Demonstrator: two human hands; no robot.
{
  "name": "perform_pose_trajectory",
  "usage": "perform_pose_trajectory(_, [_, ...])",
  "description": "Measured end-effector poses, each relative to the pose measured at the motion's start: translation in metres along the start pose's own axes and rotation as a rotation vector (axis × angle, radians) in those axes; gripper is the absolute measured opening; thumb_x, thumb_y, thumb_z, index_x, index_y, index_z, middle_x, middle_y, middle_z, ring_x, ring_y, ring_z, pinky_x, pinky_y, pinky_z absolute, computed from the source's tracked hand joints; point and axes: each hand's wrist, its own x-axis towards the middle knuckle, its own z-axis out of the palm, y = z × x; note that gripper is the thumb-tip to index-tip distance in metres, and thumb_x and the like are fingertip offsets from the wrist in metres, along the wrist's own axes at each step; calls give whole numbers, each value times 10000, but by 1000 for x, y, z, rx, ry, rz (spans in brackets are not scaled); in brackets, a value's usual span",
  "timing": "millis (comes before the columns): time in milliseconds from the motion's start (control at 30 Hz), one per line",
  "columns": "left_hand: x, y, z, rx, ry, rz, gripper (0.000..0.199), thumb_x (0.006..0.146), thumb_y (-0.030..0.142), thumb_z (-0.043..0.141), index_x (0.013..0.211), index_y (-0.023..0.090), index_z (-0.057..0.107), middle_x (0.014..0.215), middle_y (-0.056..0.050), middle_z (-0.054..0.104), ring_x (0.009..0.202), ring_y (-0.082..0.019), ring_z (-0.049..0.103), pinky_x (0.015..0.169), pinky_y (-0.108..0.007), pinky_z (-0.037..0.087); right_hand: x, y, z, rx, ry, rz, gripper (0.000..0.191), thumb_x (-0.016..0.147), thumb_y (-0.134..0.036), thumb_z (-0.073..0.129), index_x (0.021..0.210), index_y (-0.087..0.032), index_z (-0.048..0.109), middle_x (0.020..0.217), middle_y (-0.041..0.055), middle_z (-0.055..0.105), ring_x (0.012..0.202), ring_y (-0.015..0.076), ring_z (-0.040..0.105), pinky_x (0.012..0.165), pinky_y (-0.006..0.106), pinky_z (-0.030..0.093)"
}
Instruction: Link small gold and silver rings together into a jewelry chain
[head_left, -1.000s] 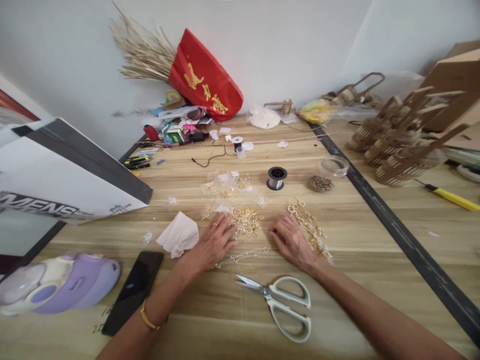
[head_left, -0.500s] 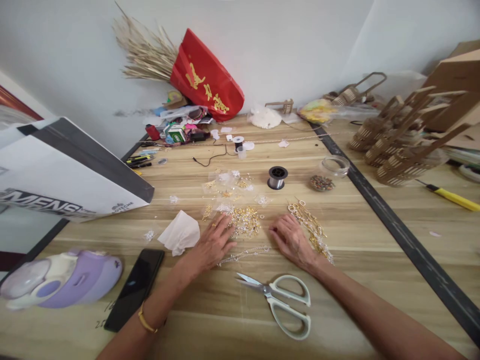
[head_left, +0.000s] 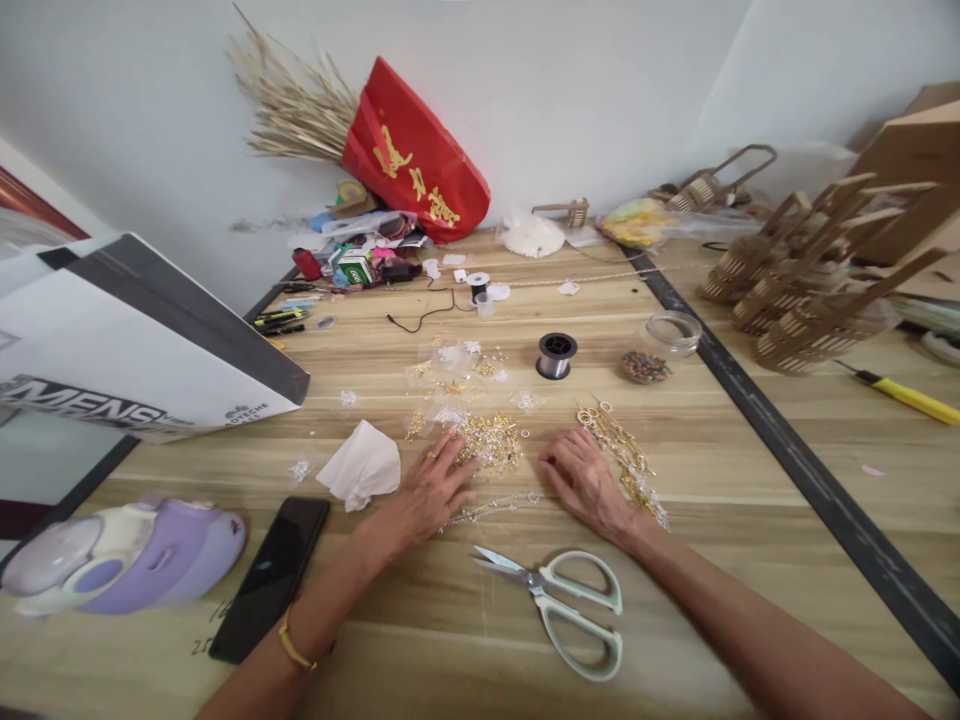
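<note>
Small gold and silver pieces (head_left: 496, 443): heaped on the desk (head_left: 405, 640); likely light, hard, slippery. Pinch singly by the edges. Left hand (head_left: 429, 494): fingers spread at left edge, no grip visible. Right hand (head_left: 586, 484): fingers curled, contents indeterminable.

red bag (head_left: 415, 155) with gold characters, purple-and-cream bottle (head_left: 142, 555)

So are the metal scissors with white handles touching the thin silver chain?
Apart: the head view shows a strip of bare wooden table between the chain and the scissors.
</note>
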Motion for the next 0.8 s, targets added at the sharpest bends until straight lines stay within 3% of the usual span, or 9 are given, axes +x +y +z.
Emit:
perform_pose_trajectory(300, [-1,-7,1,14,30,-8,409,936,367,380,1300,200,461,1465,-131,307,1405,-290,153,1107,-472,273,0,1,1,12,17,-17,117,903,-161,457,824,-187,539,792,61,596,760,196,495,732,372,399])
perform_pose_trajectory(567, [2,-2,-1,-25,10,12,391,927,344,414,1292,216,467,1456,-124,327,1396,-287,193,1099,-461,289,0,1,1,7,19,-15,120,901,-156,455,816,-182,536,790,64,596,765,200,495,729,372,398])
perform_pose_trajectory(800, [-1,-12,4,-34,76,17,392,936,365,386,1287,212,465,1457,-116,327,1395,-274,194,1102,-466,286,0,2,1,20,18,-18,123,902,-164,452,822,-183,543,789,64,600,762,197,498,733,373,402])
